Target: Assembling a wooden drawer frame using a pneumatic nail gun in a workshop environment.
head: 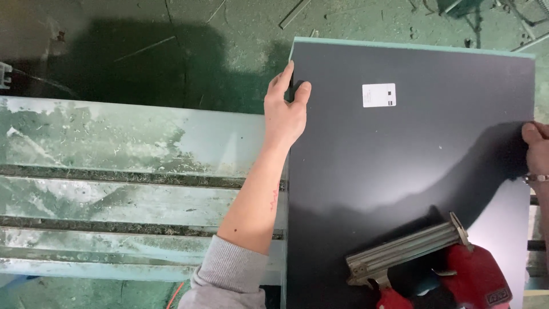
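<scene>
A large black panel (400, 154) with a pale green edge lies flat in front of me, a small white label (378, 95) stuck near its far side. My left hand (284, 109) grips the panel's left edge near the far corner, thumb on top. At the right edge my right hand (536, 150) holds the panel; only part of it shows, with a bracelet at the wrist. A red nail gun (440, 266) with a grey metal magazine rests on the panel's near right part.
A worn pale green metal bench (126, 171) with long slots full of debris stretches to the left of the panel. Beyond it, the dark green floor (189, 51) is littered with thin metal strips and scraps.
</scene>
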